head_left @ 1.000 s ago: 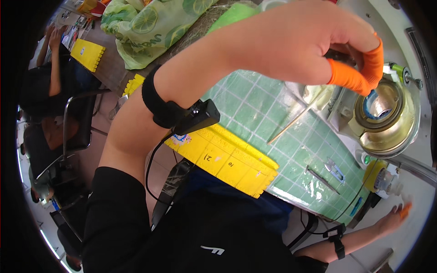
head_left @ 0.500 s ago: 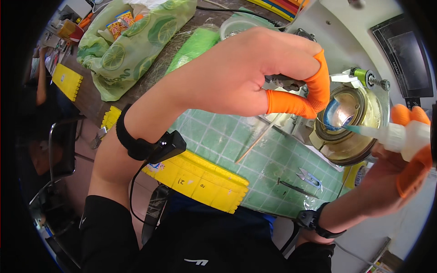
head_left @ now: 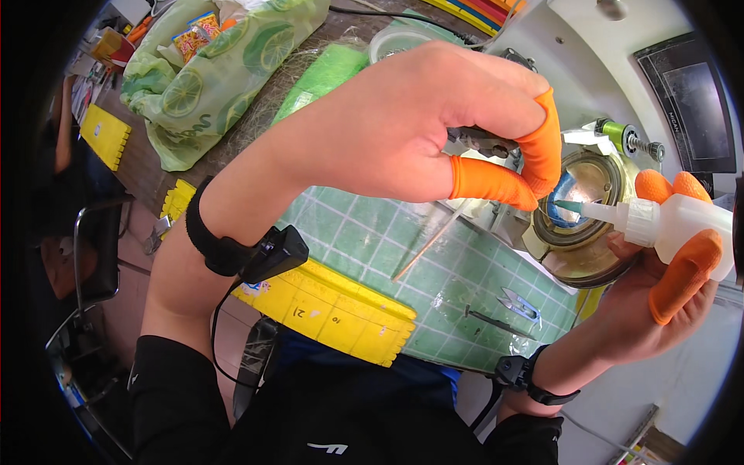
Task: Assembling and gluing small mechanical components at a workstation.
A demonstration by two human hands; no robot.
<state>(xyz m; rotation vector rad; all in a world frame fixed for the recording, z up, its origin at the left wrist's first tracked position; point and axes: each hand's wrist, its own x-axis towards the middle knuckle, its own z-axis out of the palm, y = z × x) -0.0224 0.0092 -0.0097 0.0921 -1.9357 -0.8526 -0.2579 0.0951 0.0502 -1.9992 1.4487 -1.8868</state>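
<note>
Two hands meet around a round, brass-coloured metal fixture (head_left: 577, 262) at the right of the frame. The right hand (head_left: 635, 318), at lower right, clasps a translucent white plastic squeeze bottle (head_left: 682, 232) between orange-covered digits above and below it. The bottle lies nearly level, probably so that its thin teal nozzle (head_left: 570, 206) can reach over the fixture's middle while the palm stays clear of it; whether the tip touches anything, I cannot tell.

The left hand (head_left: 411, 132), upper centre, arches in from the opposite side, thumb and forefinger pinched together in stretchy orange finger covers (head_left: 488, 184); whether something fine sits between them is not clear. That high wrist likely leaves the opening in view from above.

A pale wooden stick (head_left: 430, 242), a pair of blue-handled snips (head_left: 518, 304) and a slim dark tool (head_left: 500, 322) lie spread on a green gridded mat (head_left: 349, 232) around the centre and lower right, perhaps to be within easy reach.

As for its looks, the fixture has a dull, worn rim stepped in rings, a glossy gold lower body, and a shiny hollow partly lined with bright blue
</note>
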